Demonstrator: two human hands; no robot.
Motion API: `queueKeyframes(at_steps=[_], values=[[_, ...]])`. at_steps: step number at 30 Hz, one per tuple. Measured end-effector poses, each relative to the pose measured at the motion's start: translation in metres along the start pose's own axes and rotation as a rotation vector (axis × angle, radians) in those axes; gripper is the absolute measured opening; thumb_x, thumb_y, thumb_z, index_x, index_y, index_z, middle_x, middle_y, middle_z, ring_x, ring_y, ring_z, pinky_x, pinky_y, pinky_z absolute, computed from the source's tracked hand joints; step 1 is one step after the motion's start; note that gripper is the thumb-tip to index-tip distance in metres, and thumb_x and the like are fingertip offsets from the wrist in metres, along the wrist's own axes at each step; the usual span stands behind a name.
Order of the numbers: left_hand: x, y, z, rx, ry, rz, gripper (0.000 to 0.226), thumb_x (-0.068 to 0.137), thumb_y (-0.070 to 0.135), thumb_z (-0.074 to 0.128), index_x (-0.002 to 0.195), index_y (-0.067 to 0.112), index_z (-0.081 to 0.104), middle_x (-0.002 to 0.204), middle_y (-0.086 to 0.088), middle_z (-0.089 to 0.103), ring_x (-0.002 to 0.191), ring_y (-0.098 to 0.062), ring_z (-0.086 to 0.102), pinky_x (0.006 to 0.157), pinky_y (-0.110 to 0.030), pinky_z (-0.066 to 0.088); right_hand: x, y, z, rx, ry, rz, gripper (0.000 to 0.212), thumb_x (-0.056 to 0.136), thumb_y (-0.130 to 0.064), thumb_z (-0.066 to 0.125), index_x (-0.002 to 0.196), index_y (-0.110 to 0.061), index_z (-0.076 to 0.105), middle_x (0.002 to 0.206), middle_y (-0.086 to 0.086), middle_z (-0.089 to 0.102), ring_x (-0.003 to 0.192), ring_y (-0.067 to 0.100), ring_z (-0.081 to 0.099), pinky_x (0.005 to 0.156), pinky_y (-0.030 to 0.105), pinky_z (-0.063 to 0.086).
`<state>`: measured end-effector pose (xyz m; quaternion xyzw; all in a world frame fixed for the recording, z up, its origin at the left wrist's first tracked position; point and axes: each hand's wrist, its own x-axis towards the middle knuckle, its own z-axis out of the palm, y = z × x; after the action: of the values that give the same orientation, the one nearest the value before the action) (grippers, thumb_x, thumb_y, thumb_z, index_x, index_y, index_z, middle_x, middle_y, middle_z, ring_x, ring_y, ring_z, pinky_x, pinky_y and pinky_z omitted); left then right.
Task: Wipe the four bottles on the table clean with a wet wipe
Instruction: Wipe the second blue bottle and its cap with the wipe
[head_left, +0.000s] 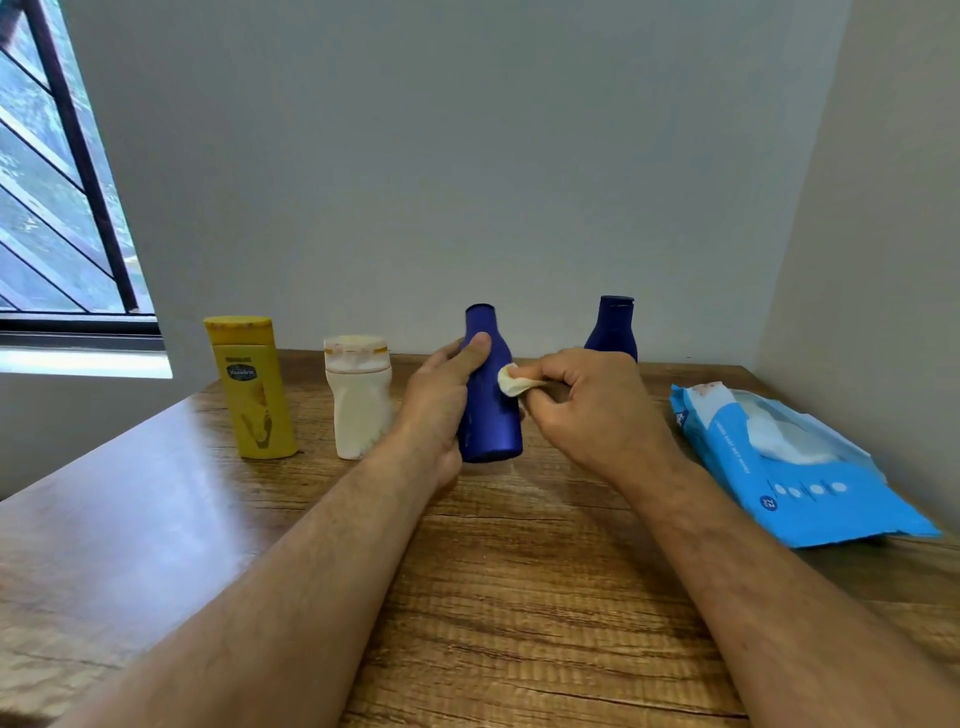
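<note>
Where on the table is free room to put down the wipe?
Bare wood lies near the front edge, between the forearms, and left of the yellow bottle. It is crowded from the white bottle across the held blue bottle to the wipes pack.

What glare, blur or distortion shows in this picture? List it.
Head view: window daylight leaves a pale sheen on the table; wide-angle bending slants the window bars and walls; the wipe pack print is too soft to read; the hands, left and right, look sharp.
</note>
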<state>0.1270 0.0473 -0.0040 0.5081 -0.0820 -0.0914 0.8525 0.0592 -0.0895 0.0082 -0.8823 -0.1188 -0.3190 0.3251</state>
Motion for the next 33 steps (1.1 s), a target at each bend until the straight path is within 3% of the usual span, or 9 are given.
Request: queueKeyframes(at_steps=[3,7,15,20,27,30,33], values=[[-0.005,-0.001,0.004,0.044,-0.135,-0.010,0.043,0.093,0.031,0.070,0.132,0.017,0.060,0.111,-0.013,0.073,0.091,-0.026,0.070,0.080,-0.050,0.061,0.002,0.001,-0.001,0.024,0.138,0.017,0.022,0.094,-0.020,0.063,0.113,-0.027,0.072,0.102,-0.014,0.069,0.090,-0.008,0.061,0.077,0.001,0.043],[-0.010,0.000,0.008,0.093,-0.243,-0.036,0.037,0.092,0.032,0.069,0.127,0.018,0.064,0.102,-0.007,0.073,0.082,-0.019,0.070,0.077,-0.046,0.061,0.005,0.005,-0.003,-0.035,0.315,-0.010,0.024,0.094,-0.022,0.064,0.117,-0.023,0.072,0.101,-0.007,0.071,0.091,0.003,0.062,0.082,0.006,0.044],[-0.013,0.001,0.007,0.163,-0.330,-0.048,0.035,0.092,0.029,0.069,0.126,0.020,0.067,0.101,-0.007,0.074,0.083,-0.022,0.068,0.072,-0.042,0.059,0.004,0.002,-0.002,-0.084,0.513,-0.110,0.020,0.095,-0.016,0.063,0.112,-0.014,0.073,0.097,-0.004,0.067,0.082,0.002,0.054,0.076,0.000,0.039],[-0.007,-0.004,0.004,0.118,-0.227,0.051,0.036,0.092,0.027,0.071,0.127,0.021,0.065,0.108,-0.012,0.074,0.088,-0.027,0.067,0.074,-0.044,0.058,0.002,0.006,-0.002,-0.092,0.279,-0.104,0.014,0.092,-0.018,0.066,0.103,-0.015,0.076,0.085,-0.008,0.065,0.070,0.003,0.058,0.065,0.003,0.042],[0.003,-0.004,-0.002,0.058,-0.079,0.086,0.046,0.089,0.027,0.074,0.133,0.024,0.060,0.111,-0.009,0.075,0.086,-0.023,0.070,0.075,-0.039,0.060,-0.001,0.007,0.000,0.019,-0.089,0.002,0.011,0.083,-0.014,0.074,0.089,-0.022,0.079,0.078,-0.016,0.070,0.073,-0.001,0.064,0.060,0.011,0.047],[0.003,-0.004,-0.002,0.012,-0.078,0.040,0.044,0.093,0.033,0.070,0.133,0.019,0.061,0.108,-0.010,0.074,0.090,-0.025,0.070,0.083,-0.044,0.061,-0.001,0.005,0.002,0.074,-0.013,0.037,0.013,0.085,-0.015,0.073,0.093,-0.023,0.079,0.083,-0.017,0.069,0.078,-0.007,0.063,0.064,0.005,0.046],[-0.003,-0.002,0.005,-0.082,-0.125,-0.069,0.048,0.102,0.047,0.050,0.133,0.013,0.061,0.111,-0.013,0.074,0.095,-0.025,0.072,0.084,-0.043,0.061,0.002,0.004,0.002,0.006,0.121,0.048,0.015,0.089,-0.021,0.070,0.103,-0.023,0.076,0.091,-0.013,0.068,0.081,-0.002,0.061,0.069,0.002,0.043]])
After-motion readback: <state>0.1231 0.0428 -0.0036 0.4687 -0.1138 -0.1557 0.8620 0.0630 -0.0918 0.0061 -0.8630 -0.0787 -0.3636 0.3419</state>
